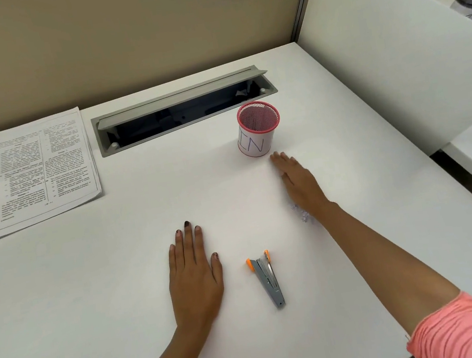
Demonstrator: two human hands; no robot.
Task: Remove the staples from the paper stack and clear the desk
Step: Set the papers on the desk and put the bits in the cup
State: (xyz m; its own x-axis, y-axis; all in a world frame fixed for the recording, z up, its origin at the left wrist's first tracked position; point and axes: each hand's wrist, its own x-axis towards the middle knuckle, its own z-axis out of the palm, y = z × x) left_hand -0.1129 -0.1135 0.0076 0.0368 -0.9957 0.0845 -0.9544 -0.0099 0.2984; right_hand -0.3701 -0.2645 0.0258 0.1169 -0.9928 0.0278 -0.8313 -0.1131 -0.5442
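Observation:
A stack of printed paper (41, 169) lies flat at the far left of the white desk (122, 285). A grey staple remover with orange tips (268, 277) lies near the front middle. My left hand (193, 275) rests flat on the desk just left of it, fingers together, holding nothing. My right hand (300, 180) is stretched out flat, palm down, fingertips close to a pink mesh cup (258, 128) with a white label. A small heap of loose staples (302, 215) shows beside my right wrist, partly hidden by it.
A grey cable tray with its lid open (182, 110) is set into the desk behind the cup. A beige partition wall stands at the back. A white divider panel (394, 59) borders the desk's right side.

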